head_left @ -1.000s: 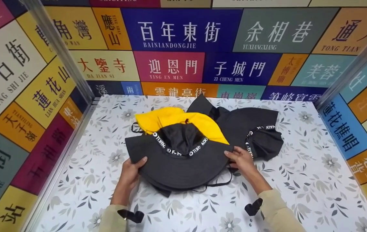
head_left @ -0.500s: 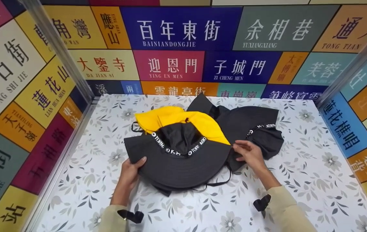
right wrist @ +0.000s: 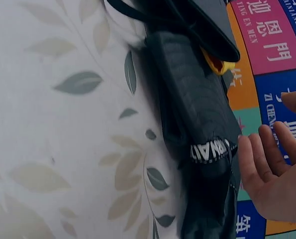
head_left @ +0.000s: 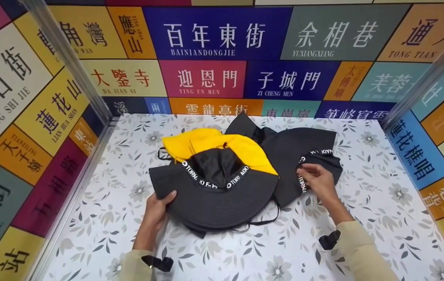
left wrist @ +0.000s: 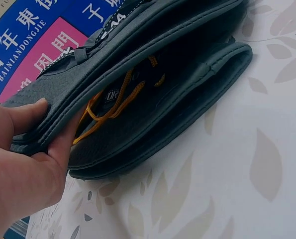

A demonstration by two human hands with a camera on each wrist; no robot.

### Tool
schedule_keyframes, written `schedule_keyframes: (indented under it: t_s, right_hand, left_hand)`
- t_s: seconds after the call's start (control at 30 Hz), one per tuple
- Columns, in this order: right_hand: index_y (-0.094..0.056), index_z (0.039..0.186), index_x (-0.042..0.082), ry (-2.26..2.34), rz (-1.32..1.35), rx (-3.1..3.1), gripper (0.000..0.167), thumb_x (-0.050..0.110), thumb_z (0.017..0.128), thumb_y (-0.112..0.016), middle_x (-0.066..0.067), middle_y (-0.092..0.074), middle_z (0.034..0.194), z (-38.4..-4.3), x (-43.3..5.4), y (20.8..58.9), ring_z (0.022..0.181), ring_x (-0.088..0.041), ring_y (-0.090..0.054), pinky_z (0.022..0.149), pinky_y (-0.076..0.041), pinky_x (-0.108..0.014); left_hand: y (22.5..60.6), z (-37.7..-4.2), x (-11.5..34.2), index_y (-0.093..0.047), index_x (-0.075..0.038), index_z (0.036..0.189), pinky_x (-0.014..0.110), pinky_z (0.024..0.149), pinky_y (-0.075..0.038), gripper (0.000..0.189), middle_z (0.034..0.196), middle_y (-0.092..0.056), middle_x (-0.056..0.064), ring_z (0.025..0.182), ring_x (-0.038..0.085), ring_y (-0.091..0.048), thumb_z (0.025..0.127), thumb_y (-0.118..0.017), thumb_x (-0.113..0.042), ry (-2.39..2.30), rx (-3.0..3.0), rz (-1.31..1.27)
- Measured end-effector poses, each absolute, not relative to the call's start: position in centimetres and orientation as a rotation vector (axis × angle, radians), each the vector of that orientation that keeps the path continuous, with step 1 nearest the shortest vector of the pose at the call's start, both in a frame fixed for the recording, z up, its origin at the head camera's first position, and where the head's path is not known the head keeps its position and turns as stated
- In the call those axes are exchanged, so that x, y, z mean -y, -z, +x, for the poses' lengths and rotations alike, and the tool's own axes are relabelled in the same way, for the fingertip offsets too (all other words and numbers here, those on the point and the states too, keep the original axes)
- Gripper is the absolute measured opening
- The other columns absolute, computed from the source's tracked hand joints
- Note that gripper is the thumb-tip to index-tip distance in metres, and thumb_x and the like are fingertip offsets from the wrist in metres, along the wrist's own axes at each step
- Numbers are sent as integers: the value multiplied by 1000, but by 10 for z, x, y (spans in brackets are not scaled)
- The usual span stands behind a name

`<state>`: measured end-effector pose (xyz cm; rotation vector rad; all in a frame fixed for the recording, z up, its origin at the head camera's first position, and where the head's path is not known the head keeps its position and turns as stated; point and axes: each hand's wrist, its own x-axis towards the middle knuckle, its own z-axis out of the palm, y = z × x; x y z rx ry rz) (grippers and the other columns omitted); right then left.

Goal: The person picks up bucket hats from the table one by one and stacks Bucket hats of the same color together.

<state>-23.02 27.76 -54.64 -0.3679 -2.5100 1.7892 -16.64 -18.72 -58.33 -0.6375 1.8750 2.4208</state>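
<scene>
A black bucket hat [head_left: 222, 207] with a white-lettered band lies at the front of a pile of hats. My left hand [head_left: 158, 207] pinches its brim at the left edge; in the left wrist view the thumb lies on top and fingers underneath. Below that brim, another dark brim [left wrist: 162, 119] and orange cords [left wrist: 113, 109] show. Behind the front hat is a yellow hat [head_left: 245, 150]. To the right lies a second black hat [head_left: 300, 144]. Over its lettered band hovers my right hand [head_left: 320, 183], fingers loosely bent and apart from the cloth in the right wrist view.
The hats lie on a table [head_left: 101, 230] covered in a leaf and flower print. Panels with street-name lettering [head_left: 222, 35] stand at the back and both sides. A thin black strap [head_left: 265, 222] hangs out at the front hat's lower right.
My right hand has let go of the front hat's right brim edge and moved right, over the second black hat. The left hand still holds the brim in about the same place.
</scene>
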Motion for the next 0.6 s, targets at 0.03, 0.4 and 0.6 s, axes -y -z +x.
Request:
schedule_keyframes:
  t_s: [0.03,0.4,0.6]
  right_hand:
    - [-63,125,-2,-1757,-398,2515,48,27,90,-76,25,-63,83,-232,-281,547,79,8,-59,70,-51,-13]
    - [-60,129,2,-1497,-867,2562,58,41,88,-73,-7,-70,111,-242,-321,546,106,-20,-59,94,-46,-27]
    - [-47,139,-6,-1517,-1041,2674,81,55,89,-65,-20,-62,111,-241,-341,549,89,-24,-62,82,-54,-36]
  left_hand:
    - [584,-166,187,-51,9,138,21,84,-56,52,108,-70,6,91,10,-69,92,-70,-8,-2411,-1882,-646]
    - [585,-165,181,-51,7,139,20,86,-54,56,119,-68,13,95,10,-68,91,-73,-12,-2386,-1886,-681]
    - [586,-164,184,-50,7,139,20,85,-55,56,118,-69,13,94,10,-69,91,-73,-12,-2393,-1879,-676]
